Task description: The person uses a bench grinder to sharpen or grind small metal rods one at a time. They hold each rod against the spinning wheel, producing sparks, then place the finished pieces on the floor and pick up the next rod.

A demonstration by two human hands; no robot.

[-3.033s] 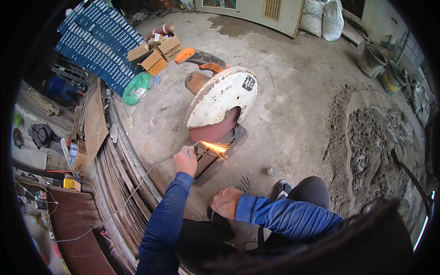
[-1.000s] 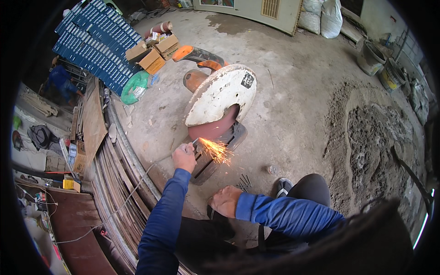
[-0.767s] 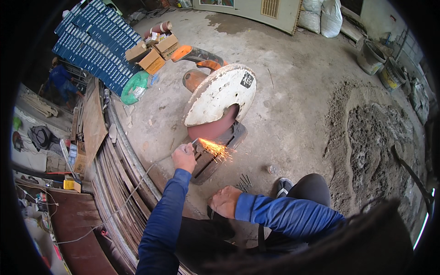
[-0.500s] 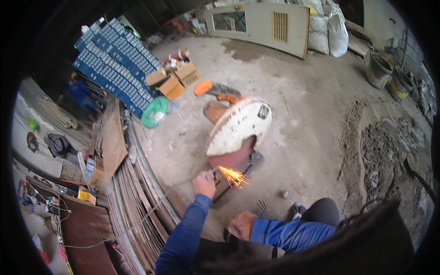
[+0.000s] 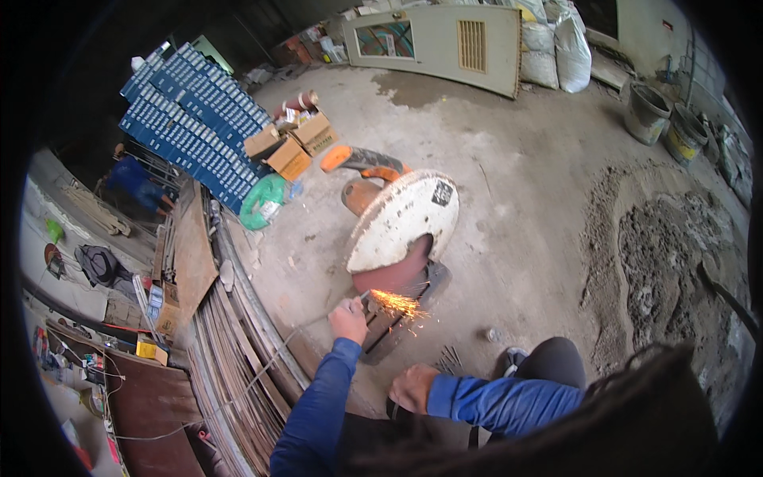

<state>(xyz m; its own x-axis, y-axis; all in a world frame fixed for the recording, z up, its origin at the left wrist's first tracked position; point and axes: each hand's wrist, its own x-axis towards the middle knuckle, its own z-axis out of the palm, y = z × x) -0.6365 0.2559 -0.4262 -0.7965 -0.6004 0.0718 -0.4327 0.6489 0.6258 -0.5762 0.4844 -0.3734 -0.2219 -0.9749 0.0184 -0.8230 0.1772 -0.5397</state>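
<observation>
A cut-off saw stands before me on the concrete, with an orange-and-black handle, a white, worn disc guard and a reddish disc blurred as if spinning. My left hand is closed on a short thin metal piece, its end at the disc's lower edge. Orange sparks spray rightward from there over the saw's dark base. Lower down, my right hand rests with curled fingers; whatever they hold, if anything, is hidden. Several short metal rods lie just beyond it.
Long metal bars and a grey cable run along the left. Blue boxes, open cartons and a green hose coil stand farther off. Wet mortar and buckets lie right. Another person is far left.
The view has shifted slightly, moving the surroundings a little left and up. My left hand stays at the disc with the metal piece, and sparks continue. My right hand keeps its place.
</observation>
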